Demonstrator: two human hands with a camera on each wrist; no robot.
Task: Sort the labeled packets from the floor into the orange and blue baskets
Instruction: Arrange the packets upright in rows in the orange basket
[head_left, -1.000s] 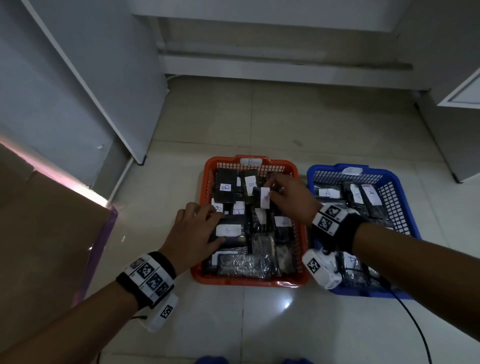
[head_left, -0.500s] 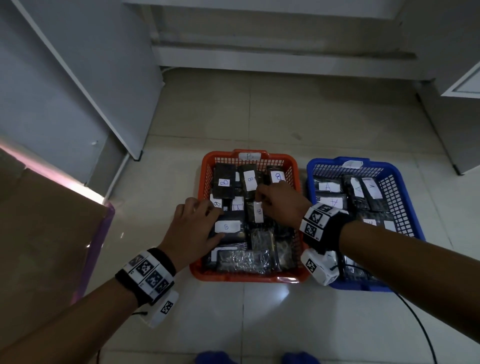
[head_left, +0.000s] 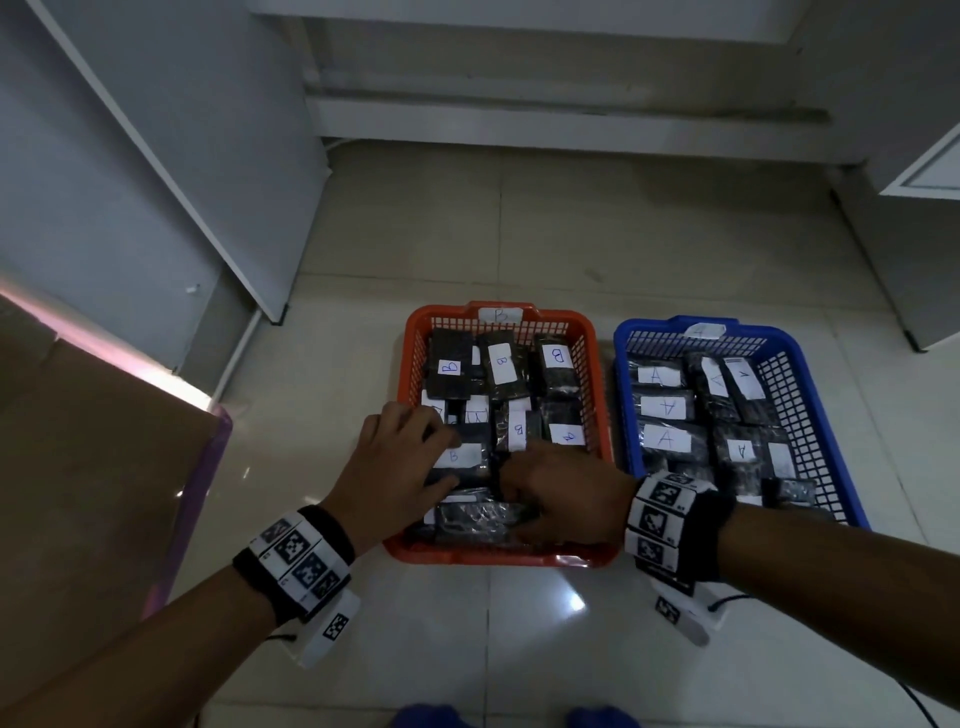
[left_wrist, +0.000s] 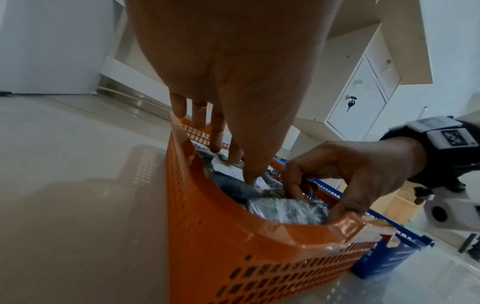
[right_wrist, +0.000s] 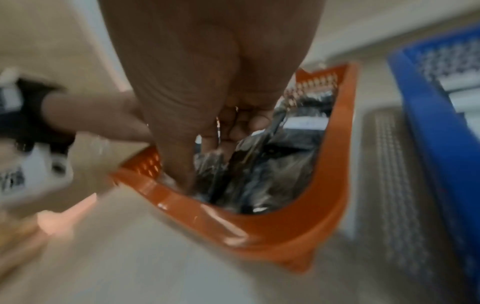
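Note:
The orange basket (head_left: 493, 558), tagged B, is full of dark packets (head_left: 501, 364) with white B labels. The blue basket (head_left: 654, 330) to its right holds packets (head_left: 667, 405) labelled A. My left hand (head_left: 400, 457) rests with fingers (left_wrist: 217, 133) extended on the packets at the orange basket's (left_wrist: 259, 257) left side. My right hand (head_left: 566, 493) reaches into the basket's near end. Its curled fingers and thumb pinch a clear-wrapped packet (left_wrist: 285, 209) there. The right wrist view is blurred, showing the right hand (right_wrist: 207, 61) over the orange basket (right_wrist: 285, 230).
A cardboard box (head_left: 78, 493) with a pink edge stands at the left. A white panel (head_left: 182, 156) leans behind it and a cabinet (head_left: 924, 156) stands at the right. Tiled floor (head_left: 519, 234) lies beyond the baskets. No packets show on the floor.
My right hand let go of an upright B packet in the middle of the orange basket and drew back to the near end. The left hand stayed on the packets.

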